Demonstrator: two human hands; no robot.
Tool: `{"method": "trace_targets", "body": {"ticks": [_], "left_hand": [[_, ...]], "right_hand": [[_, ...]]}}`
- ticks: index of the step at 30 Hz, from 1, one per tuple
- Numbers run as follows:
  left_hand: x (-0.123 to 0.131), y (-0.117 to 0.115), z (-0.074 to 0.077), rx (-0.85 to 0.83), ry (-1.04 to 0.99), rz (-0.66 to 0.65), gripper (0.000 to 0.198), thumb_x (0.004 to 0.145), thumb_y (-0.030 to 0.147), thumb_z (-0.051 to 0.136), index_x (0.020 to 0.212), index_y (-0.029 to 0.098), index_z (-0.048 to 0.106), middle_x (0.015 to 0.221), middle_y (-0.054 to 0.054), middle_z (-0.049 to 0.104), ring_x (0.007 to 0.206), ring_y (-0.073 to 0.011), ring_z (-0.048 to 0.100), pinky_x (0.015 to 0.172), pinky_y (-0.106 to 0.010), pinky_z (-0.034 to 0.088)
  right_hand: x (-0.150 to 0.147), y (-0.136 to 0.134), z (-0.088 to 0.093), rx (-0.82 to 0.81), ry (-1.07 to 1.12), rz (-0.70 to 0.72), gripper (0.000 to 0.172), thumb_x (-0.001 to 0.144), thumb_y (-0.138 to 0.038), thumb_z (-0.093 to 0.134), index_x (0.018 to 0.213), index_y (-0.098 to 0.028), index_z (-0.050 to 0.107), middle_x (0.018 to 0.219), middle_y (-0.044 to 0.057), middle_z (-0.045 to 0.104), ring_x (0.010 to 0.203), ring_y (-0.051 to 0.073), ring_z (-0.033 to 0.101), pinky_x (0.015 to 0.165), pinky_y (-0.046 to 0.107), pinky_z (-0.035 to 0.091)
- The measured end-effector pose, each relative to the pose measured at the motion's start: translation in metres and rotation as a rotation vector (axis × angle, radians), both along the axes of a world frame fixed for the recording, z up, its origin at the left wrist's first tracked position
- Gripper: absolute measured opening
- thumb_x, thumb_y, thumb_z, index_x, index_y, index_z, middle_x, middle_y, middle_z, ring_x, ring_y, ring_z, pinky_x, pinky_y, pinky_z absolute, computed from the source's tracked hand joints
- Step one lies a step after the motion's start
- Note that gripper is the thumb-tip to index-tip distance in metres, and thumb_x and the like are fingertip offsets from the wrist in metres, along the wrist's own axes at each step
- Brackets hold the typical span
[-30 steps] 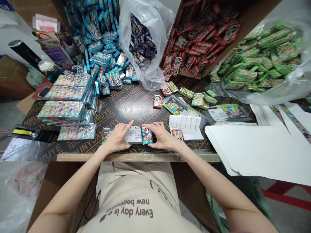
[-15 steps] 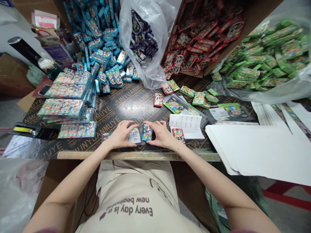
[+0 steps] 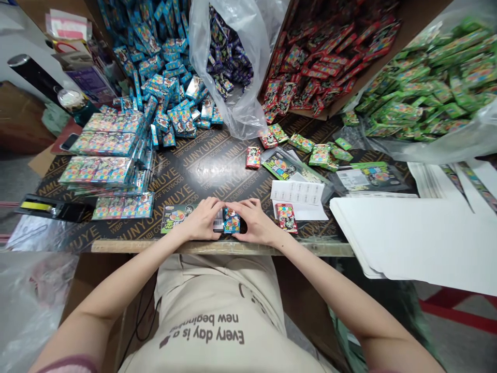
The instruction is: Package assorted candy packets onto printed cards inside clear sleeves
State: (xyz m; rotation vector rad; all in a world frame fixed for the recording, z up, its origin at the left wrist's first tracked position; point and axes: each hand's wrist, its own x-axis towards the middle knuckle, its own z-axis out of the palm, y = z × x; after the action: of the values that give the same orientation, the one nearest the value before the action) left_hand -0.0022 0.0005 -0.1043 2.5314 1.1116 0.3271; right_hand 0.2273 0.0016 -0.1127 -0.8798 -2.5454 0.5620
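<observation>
Left hand [image 3: 202, 221] and right hand [image 3: 259, 224] have drawn together, fingers clamped on the blue box [image 3: 232, 221], likely seating it.

Beige cloth apron [image 3: 217, 295], dark lettering: "Every day is a new beginning". Pinkish sleeve edge [image 3: 68, 362] on the left arm; left hand [image 3: 202, 220] and right hand [image 3: 256, 225] bare.

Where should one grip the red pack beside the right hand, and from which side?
Probably pinch the red pack across its two long edges, from above: it lies flat on the table, so only its thin sides offer a hold.
</observation>
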Motion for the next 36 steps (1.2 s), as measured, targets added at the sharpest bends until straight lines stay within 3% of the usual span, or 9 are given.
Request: {"method": "trace_targets", "body": {"ticks": [5, 7, 12, 17, 23, 29, 36], "left_hand": [[-0.008, 0.004, -0.007, 0.060, -0.263, 0.178, 0.068, 0.068, 0.024, 0.065, 0.131, 0.017, 0.038, 0.113, -0.011, 0.061, 0.112, -0.0270, 0.054, 0.101, -0.045, 0.038], [-0.011, 0.008, -0.002, 0.071, -0.279, 0.165, 0.068, 0.071, 0.024, 0.064, 0.133, 0.018, 0.037, 0.112, -0.009, 0.063, 0.111, -0.0252, 0.056, 0.107, -0.046, 0.034], [-0.026, 0.007, 0.021, 0.075, -0.013, 0.101, 0.054, 0.073, 0.034, 0.066, 0.124, 0.021, 0.052, 0.134, -0.014, 0.051, 0.126, -0.0288, 0.047, 0.112, -0.051, 0.026], [-0.044, -0.008, 0.026, 0.029, 0.253, -0.026, 0.086, 0.066, 0.034, 0.072, 0.143, 0.022, 0.036, 0.139, -0.016, 0.045, 0.132, -0.0323, 0.039, 0.114, -0.055, 0.019], [-0.040, -0.005, 0.017, 0.071, 0.302, -0.067, 0.085, 0.072, 0.032, 0.063, 0.148, 0.018, 0.027, 0.125, -0.016, 0.048, 0.118, -0.0306, 0.046, 0.104, -0.045, 0.035], [-0.021, 0.005, 0.032, 0.130, 0.429, -0.167, 0.082, 0.067, 0.035, 0.070, 0.142, 0.029, 0.038, 0.116, -0.013, 0.048, 0.105, -0.0317, 0.047, 0.091, -0.045, 0.041], [-0.013, 0.006, 0.043, 0.169, 0.505, -0.161, 0.066, 0.068, 0.034, 0.068, 0.130, 0.022, 0.048, 0.121, -0.015, 0.046, 0.106, -0.0315, 0.047, 0.089, -0.044, 0.041]], "right_hand": [[-0.004, 0.002, 0.002, -0.078, 0.001, 0.085, 0.085, 0.068, -0.027, 0.067, 0.146, -0.020, 0.034, 0.124, 0.012, 0.062, 0.110, 0.029, 0.052, 0.100, 0.046, 0.026], [-0.004, 0.004, 0.001, -0.084, -0.002, 0.080, 0.084, 0.069, -0.029, 0.067, 0.146, -0.019, 0.034, 0.127, 0.012, 0.061, 0.111, 0.028, 0.052, 0.100, 0.045, 0.026], [0.000, 0.007, 0.001, 0.001, 0.019, -0.135, 0.084, 0.074, -0.035, 0.068, 0.147, -0.021, 0.029, 0.130, 0.012, 0.059, 0.111, 0.028, 0.053, 0.099, 0.045, 0.025], [-0.004, -0.005, 0.003, 0.009, -0.021, -0.208, 0.093, 0.074, -0.050, 0.072, 0.149, -0.023, 0.024, 0.127, 0.011, 0.061, 0.103, 0.028, 0.055, 0.094, 0.042, 0.027], [-0.018, -0.011, 0.003, 0.153, -0.105, -0.307, 0.083, 0.077, -0.043, 0.072, 0.146, -0.020, 0.033, 0.128, 0.012, 0.061, 0.108, 0.029, 0.054, 0.091, 0.043, 0.025], [-0.019, -0.007, 0.010, 0.191, -0.126, -0.346, 0.081, 0.078, -0.043, 0.070, 0.147, -0.020, 0.032, 0.128, 0.011, 0.060, 0.107, 0.029, 0.053, 0.091, 0.042, 0.025], [-0.016, -0.010, 0.009, 0.213, -0.113, -0.349, 0.081, 0.079, -0.045, 0.069, 0.147, -0.022, 0.032, 0.129, 0.011, 0.060, 0.108, 0.030, 0.052, 0.090, 0.042, 0.025]]}}
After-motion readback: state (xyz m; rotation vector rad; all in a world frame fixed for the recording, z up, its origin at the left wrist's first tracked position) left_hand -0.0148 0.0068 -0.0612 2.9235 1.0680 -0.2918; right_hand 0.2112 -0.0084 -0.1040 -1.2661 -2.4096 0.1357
